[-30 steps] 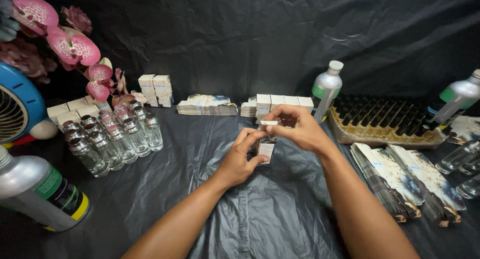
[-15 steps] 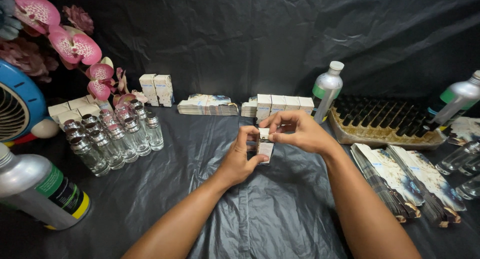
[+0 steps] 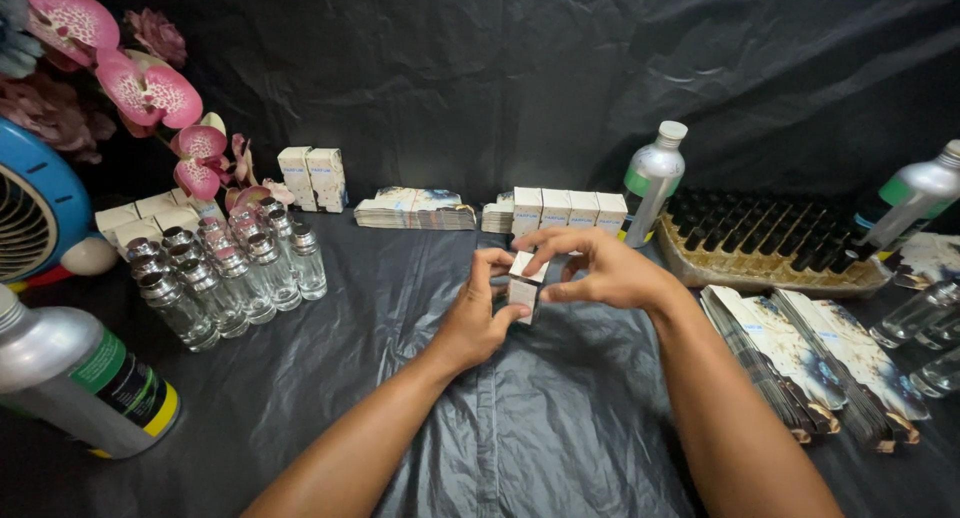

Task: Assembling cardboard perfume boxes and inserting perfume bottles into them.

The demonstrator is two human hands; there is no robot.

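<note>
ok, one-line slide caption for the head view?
Both hands, left hand and right hand, hold a small white box over black sheeting.

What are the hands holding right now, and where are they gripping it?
Both hands hold one small white box: the left hand grips its lower body, and the right hand pinches its top end.

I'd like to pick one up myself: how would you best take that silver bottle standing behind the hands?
Probably grip the silver bottle round its straight body, below the white cap, coming from the front right. It stands upright, and small white boxes crowd its left side.
</note>
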